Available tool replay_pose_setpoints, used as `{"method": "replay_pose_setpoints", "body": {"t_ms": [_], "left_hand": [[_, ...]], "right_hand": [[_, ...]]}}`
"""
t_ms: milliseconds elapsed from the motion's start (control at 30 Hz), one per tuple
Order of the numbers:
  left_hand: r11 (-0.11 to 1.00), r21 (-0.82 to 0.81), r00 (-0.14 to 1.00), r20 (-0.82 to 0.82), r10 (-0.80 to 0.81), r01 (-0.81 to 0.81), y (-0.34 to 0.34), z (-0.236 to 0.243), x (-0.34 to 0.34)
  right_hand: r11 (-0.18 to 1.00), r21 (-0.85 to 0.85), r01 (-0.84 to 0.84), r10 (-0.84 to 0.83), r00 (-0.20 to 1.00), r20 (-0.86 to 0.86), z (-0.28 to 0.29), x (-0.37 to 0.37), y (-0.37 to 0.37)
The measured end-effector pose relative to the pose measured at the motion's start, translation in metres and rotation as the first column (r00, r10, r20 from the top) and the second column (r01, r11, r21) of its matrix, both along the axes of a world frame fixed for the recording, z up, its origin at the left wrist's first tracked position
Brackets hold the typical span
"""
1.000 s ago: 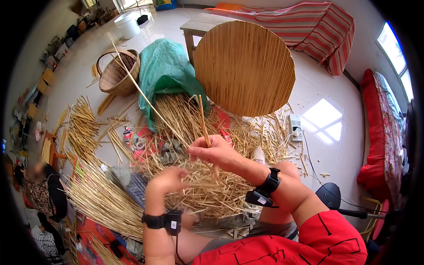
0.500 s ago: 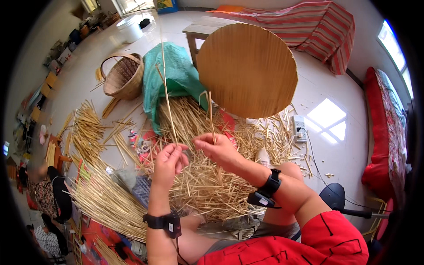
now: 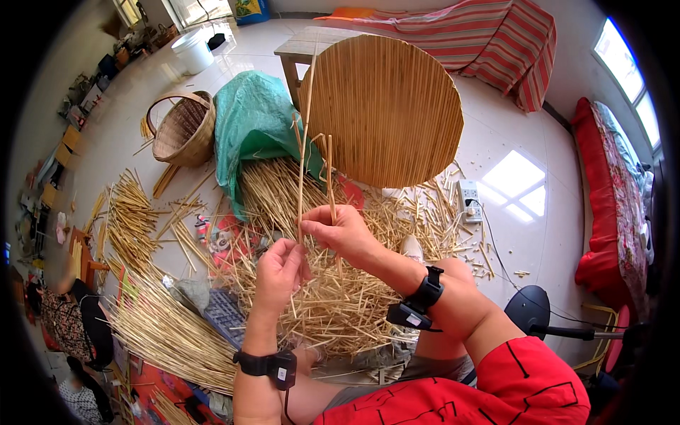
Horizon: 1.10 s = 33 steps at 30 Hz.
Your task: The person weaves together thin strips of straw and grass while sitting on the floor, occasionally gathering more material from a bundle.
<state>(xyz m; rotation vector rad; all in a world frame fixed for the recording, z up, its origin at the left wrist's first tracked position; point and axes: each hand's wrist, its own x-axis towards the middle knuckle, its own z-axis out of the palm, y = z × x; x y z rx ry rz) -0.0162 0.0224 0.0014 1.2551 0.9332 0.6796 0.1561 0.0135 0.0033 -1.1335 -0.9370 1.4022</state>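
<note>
My left hand [image 3: 280, 273] pinches the lower end of a long, thin straw stalk [image 3: 305, 127] that rises nearly upright, leaning slightly right. Close above it, my right hand [image 3: 346, 234] is closed, with a shorter straw stalk [image 3: 330, 166] standing up from between its fingers. The right thumb and fingertip meet the long stalk near its lower end; whether they grip it too is hard to see. Beneath both hands lies a heap of cut straw pieces [image 3: 340, 304]. Beyond them, a bundle of stalks [image 3: 276, 188] pokes out of a green woven sack [image 3: 248, 99].
A round straw mat [image 3: 386, 113] leans against a wooden bench [image 3: 287, 53]. At left are a wicker basket [image 3: 185, 131], a pile of short stalks [image 3: 131, 219] and long stalks [image 3: 166, 326]. A power strip [image 3: 469, 200] with a cord lies right. Other people [image 3: 67, 319] sit far left.
My right hand has come in against the long stalk, just above my left hand. The long stalk has swung from leaning left to leaning slightly right. The view has shifted a little.
</note>
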Motion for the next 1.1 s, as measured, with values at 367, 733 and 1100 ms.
{"method": "replay_pose_setpoints", "body": {"t_ms": [367,733,1100], "left_hand": [[0.999,0.051,0.998,-0.058,-0.008,0.011,-0.003,-0.004,0.004],[0.998,0.044,0.998,-0.041,-0.041,0.043,-0.005,-0.004,0.004],[0.996,0.069,0.997,-0.055,-0.049,0.053,-0.005,-0.001,0.003]], "right_hand": [[0.998,0.048,0.042,-0.045,0.996,0.076,-0.001,-0.005,-0.002],[0.997,0.075,0.016,-0.015,1.000,-0.021,-0.006,-0.006,-0.002],[0.991,0.090,-0.097,0.109,0.984,-0.139,-0.011,-0.004,-0.001]]}}
